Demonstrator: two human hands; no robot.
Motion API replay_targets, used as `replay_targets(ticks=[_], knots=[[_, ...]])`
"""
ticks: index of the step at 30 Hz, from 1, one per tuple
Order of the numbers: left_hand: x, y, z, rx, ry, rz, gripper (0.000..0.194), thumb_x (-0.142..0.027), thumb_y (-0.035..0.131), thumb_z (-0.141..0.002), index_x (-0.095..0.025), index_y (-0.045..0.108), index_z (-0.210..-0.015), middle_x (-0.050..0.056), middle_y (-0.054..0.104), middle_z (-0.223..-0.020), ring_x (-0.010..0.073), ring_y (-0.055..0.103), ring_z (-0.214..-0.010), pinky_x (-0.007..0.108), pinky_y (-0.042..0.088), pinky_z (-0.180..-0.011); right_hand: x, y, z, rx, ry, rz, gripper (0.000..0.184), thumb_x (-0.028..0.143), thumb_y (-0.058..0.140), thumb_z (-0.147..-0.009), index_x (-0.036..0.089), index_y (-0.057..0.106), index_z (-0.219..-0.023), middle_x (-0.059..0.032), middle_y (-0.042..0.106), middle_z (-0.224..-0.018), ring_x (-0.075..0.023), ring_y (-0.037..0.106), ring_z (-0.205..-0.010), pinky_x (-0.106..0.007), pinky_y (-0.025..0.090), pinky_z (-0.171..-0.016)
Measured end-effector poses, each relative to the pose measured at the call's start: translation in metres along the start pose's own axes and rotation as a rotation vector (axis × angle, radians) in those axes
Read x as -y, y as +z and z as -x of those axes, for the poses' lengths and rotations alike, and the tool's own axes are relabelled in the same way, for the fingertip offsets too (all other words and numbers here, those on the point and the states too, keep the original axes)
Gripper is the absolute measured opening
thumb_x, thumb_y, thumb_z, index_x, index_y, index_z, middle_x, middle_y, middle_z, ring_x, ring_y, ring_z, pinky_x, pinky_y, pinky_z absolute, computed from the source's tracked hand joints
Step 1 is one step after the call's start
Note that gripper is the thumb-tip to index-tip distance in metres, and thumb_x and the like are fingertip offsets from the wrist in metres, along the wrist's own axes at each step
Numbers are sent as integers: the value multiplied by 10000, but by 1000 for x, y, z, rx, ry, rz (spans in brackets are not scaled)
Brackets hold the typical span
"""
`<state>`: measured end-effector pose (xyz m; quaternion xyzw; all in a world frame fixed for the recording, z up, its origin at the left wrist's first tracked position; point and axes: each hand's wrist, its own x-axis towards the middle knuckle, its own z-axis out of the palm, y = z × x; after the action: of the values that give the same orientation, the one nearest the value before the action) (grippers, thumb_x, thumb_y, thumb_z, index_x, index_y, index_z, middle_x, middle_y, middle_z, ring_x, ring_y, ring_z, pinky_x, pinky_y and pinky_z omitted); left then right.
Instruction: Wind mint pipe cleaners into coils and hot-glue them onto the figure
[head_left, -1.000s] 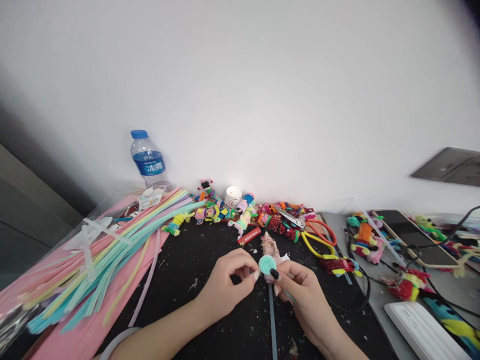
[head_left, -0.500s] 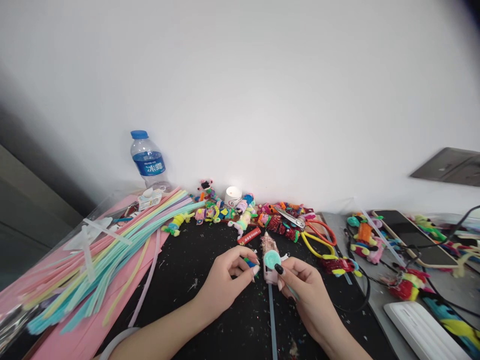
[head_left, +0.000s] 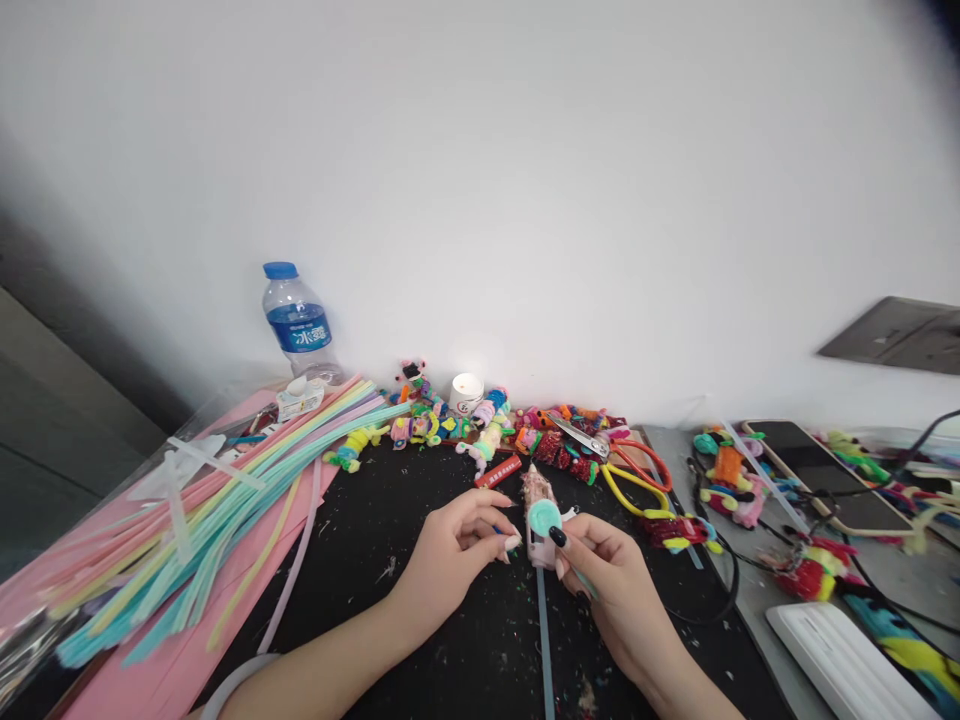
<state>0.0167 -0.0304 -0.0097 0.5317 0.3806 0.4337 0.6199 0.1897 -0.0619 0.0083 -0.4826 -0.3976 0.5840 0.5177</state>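
Observation:
My right hand pinches a mint-green pipe cleaner, its end wound into a flat round coil and its tail passing under my fingers. Just behind the coil, a pale hot glue gun lies on the black mat, nozzle pointing away, with a long glue stick running out toward me. To the left of the glue gun is my left hand, fingers curled and thumb against the fingertips. A trace of blue shows between them, too small to name.
Pastel pipe cleaners lie on pink sheets at the left, below a water bottle. Along the wall sit small fuzzy figures, a white cup and scissors. A phone, cables and a white device occupy the right.
My left fingers have closed closer together, covering most of the blue and green bit that showed between them. My right hand and the coil have hardly moved.

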Motion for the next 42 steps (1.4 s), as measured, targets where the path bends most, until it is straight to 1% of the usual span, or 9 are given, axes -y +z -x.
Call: replay_targets(ticks=[7, 13, 17, 22, 27, 31, 34, 38, 42], knots=[[-5, 0, 1, -37, 34, -104, 49, -184, 652, -702, -137, 666, -709, 19, 642, -657, 149, 596, -606, 253, 473, -598, 0, 0, 1, -3, -16, -5, 253, 321, 709, -717, 137, 616, -571, 29, 531, -488, -42, 294, -413, -211, 191, -432], [-8, -2, 1, -82, 70, -162, 176, -276, 577, -788, -155, 571, -661, -30, 550, -556, 119, 530, -547, 231, 423, -558, 1, 1, 2, -6, -14, 19, 277, 340, 709, -712, 141, 603, -553, 17, 551, -502, -54, 297, -424, -219, 185, -442], [-5, -2, -1, -88, 71, -79, 238, -338, 499, -840, -167, 495, -676, -29, 556, -589, 119, 543, -550, 250, 451, -577, 0, 1, 2, -4, -22, 34, 292, 354, 711, -709, 143, 599, -541, 22, 523, -484, -61, 294, -427, -226, 179, -443], [-4, -1, -2, -71, 33, 35, 296, -401, 419, -874, -152, 517, -748, 19, 606, -722, 135, 583, -622, 271, 483, -592, -2, 0, 1, 7, -21, 35, 267, 338, 708, -716, 139, 617, -562, 6, 561, -514, -56, 309, -425, -220, 188, -433], [-5, -2, -2, -107, 10, 68, 349, -422, 386, -882, -146, 519, -714, 38, 613, -735, 137, 580, -629, 262, 485, -569, -2, 0, 2, 16, -16, 23, 267, 327, 698, -733, 141, 612, -562, 14, 556, -513, -51, 296, -426, -220, 186, -443], [-6, -3, -3, -117, 2, 104, 356, -425, 404, -871, -150, 489, -662, 76, 660, -843, 130, 592, -627, 256, 490, -567, -2, -1, 3, 22, -17, 18, 259, 326, 691, -741, 144, 613, -573, 16, 555, -515, -55, 294, -429, -220, 182, -443], [-7, -3, -4, -109, -34, 128, 276, -406, 443, -860, -156, 518, -771, 82, 686, -904, 158, 643, -714, 282, 511, -637, -3, -1, 3, 21, -13, 24, 258, 331, 694, -735, 144, 614, -576, 13, 558, -518, -55, 300, -427, -221, 182, -440], [-7, -3, -5, -110, -69, 148, 200, -344, 549, -813, -175, 511, -914, 77, 712, -925, 196, 675, -807, 318, 509, -730, -3, -1, 2, 16, -1, 25, 266, 337, 703, -724, 137, 616, -572, 3, 573, -529, -46, 305, -420, -218, 184, -437], [-6, -3, -6, -131, -56, 126, 217, -282, 644, -736, -163, 535, -880, 62, 725, -837, 203, 673, -781, 319, 501, -725, -3, 0, 1, 13, 1, 15, 247, 330, 711, -718, 139, 624, -587, 10, 568, -516, -45, 311, -420, -214, 180, -436]])
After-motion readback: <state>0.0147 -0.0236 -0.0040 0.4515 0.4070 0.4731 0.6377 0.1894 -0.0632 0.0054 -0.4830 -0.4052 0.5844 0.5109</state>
